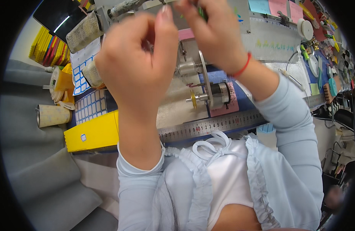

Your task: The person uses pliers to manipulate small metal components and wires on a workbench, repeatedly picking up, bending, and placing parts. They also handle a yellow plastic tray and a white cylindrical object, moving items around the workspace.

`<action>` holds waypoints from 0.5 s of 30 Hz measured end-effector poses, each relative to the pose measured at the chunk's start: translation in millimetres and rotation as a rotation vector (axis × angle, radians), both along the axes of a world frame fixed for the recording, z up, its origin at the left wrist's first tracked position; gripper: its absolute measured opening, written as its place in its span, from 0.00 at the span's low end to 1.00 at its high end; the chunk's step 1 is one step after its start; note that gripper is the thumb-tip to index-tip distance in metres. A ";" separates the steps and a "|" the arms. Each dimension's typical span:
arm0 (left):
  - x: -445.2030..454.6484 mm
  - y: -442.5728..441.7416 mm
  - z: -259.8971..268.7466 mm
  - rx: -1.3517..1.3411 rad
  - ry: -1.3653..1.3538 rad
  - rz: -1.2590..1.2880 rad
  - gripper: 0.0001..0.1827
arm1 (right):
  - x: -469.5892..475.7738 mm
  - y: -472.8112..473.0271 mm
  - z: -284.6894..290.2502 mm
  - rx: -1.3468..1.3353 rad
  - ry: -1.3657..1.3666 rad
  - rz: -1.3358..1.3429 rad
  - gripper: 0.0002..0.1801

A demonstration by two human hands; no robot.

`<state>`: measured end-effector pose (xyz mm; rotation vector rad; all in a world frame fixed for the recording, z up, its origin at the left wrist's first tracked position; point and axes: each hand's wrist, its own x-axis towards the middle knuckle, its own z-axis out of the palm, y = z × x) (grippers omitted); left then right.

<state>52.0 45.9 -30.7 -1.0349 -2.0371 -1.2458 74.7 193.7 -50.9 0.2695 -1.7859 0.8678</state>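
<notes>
My left hand (137, 55) is raised over the bench with its fingers curled and its thumb pointing away. Close by on the right is my right hand (216, 34), with a red cord bracelet (243, 65) at the wrist. Its fingertips reach the top of the picture. A patch of green shows beside these fingers; whether it is held is unclear. What either hand grips is hidden. Below and between the hands stands a small metal fixture plate (207, 83). It carries a metal cylinder (187, 68), a shaft with a yellowish wheel (193, 99) and a black graduated dial (223, 93).
A steel ruler (199, 129) runs along the bench's front edge. At left are a yellow box (92, 132), a patterned cup (53, 115), blue-bordered label sheets (91, 106) and cloth-wrapped pads (85, 31). A white pen-like tool (291, 79) and a white spool (305, 29) are at right.
</notes>
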 end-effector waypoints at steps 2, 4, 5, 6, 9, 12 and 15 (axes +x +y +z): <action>-7.5 8.5 17.5 0.027 0.285 0.089 0.12 | -3.3 6.8 26.4 -0.013 0.029 0.029 0.08; -6.3 14.2 30.2 0.179 0.226 0.002 0.08 | 8.4 8.4 44.5 -0.086 -0.067 0.056 0.10; 0.6 18.7 31.6 0.315 0.029 -0.127 0.06 | 14.5 5.1 51.2 -0.089 -0.080 0.052 0.10; 0.9 18.0 35.2 0.384 -0.089 -0.273 0.06 | 18.3 0.8 53.4 -0.026 -0.025 0.010 0.10; -2.0 13.8 40.7 0.483 -0.259 -0.644 0.10 | 24.1 -3.7 61.6 -0.065 -0.029 0.239 0.11; -18.6 12.2 34.0 0.518 -0.233 -0.753 0.10 | 39.3 -4.5 58.2 -0.129 -0.124 0.242 0.10; -29.7 12.7 20.7 0.553 -0.213 -0.779 0.10 | 46.2 -3.2 53.7 -0.158 -0.171 0.265 0.09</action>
